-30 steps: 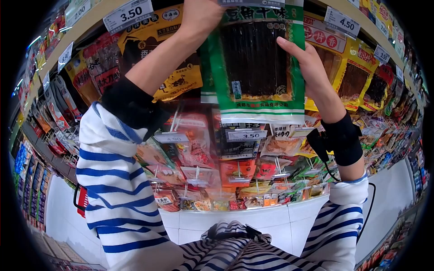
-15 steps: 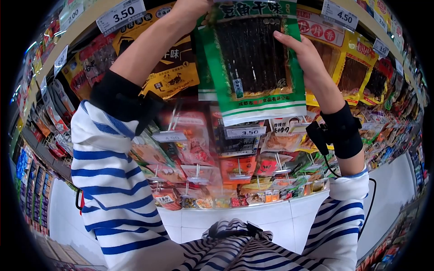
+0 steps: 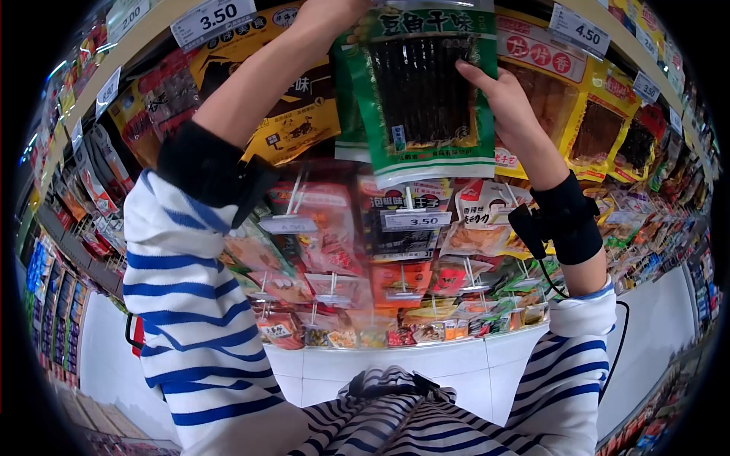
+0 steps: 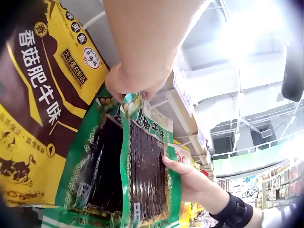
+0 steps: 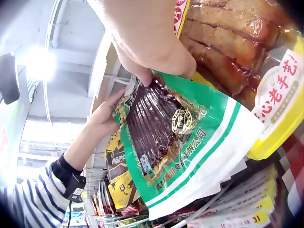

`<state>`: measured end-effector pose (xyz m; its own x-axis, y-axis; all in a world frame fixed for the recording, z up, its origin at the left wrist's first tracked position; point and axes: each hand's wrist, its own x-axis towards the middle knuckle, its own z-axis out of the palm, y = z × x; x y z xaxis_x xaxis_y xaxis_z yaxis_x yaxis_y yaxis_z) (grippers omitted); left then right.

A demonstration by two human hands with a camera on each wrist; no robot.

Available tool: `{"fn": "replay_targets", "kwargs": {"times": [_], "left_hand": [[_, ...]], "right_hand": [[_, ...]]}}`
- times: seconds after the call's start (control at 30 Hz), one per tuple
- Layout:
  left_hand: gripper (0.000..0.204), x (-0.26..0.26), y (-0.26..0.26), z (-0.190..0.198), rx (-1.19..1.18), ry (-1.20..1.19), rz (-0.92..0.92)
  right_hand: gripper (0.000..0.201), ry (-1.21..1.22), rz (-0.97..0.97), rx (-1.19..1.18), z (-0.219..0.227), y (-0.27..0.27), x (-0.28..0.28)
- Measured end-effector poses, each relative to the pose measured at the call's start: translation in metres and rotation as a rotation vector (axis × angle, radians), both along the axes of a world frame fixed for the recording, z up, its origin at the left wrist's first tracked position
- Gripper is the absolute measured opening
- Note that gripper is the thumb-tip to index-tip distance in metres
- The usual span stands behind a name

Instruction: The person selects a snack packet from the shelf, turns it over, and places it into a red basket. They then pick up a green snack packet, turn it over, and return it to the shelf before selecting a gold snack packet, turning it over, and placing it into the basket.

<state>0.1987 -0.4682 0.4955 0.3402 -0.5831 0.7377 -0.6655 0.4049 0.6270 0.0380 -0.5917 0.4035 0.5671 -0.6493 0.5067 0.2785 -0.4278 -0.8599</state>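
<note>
A green packet with dark strips behind its window hangs in front of the top shelf row. My left hand pinches its top edge; in the left wrist view the curled fingers of that hand lie at the top corner. From the right side, my right hand grips the packet, thumb on the front; the right wrist view shows this hand over the packet's edge. Another green packet is right behind, beside a yellow and brown packet.
A yellow-edged packet of brown slices hangs at the right. Price tags line the shelf rail above. Lower down, hooks carry rows of small packets, with white floor below. Part of a red basket shows at the left.
The green packet has risen and shifted slightly left, and its lower edge has drawn back toward the shelf. My right hand has moved slightly left with it; both hands keep their hold.
</note>
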Motion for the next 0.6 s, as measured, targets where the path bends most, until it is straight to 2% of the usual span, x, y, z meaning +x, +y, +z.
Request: {"fn": "replay_targets", "kwargs": {"times": [0.13, 0.2, 0.23, 0.3, 0.37, 0.53, 0.6], "left_hand": [[0.037, 0.010, 0.017, -0.031, 0.003, 0.020, -0.031], [0.037, 0.016, 0.021, -0.061, -0.050, 0.006, -0.121], [0.039, 0.015, 0.023, -0.074, 0.001, 0.082, -0.071], [0.033, 0.011, 0.032, -0.094, 0.182, 0.143, -0.147], [0.028, 0.011, 0.036, -0.109, 0.340, 0.190, -0.138], [0.017, 0.011, 0.035, -0.118, 0.265, 0.220, -0.128], [0.019, 0.018, 0.029, -0.114, 0.265, 0.212, -0.119]], "right_hand": [[0.034, 0.001, -0.103, -0.077, -0.013, -0.008, -0.001], [0.031, 0.111, -0.127, -0.137, -0.019, -0.005, -0.007], [0.029, 0.166, -0.139, -0.169, -0.021, 0.000, -0.011], [0.021, 0.190, -0.123, -0.181, -0.021, 0.008, -0.014], [0.018, 0.207, -0.088, -0.196, -0.025, 0.004, -0.012], [0.017, 0.247, -0.099, -0.215, -0.021, 0.007, -0.005], [0.018, 0.231, -0.108, -0.217, -0.015, 0.011, -0.001]]}}
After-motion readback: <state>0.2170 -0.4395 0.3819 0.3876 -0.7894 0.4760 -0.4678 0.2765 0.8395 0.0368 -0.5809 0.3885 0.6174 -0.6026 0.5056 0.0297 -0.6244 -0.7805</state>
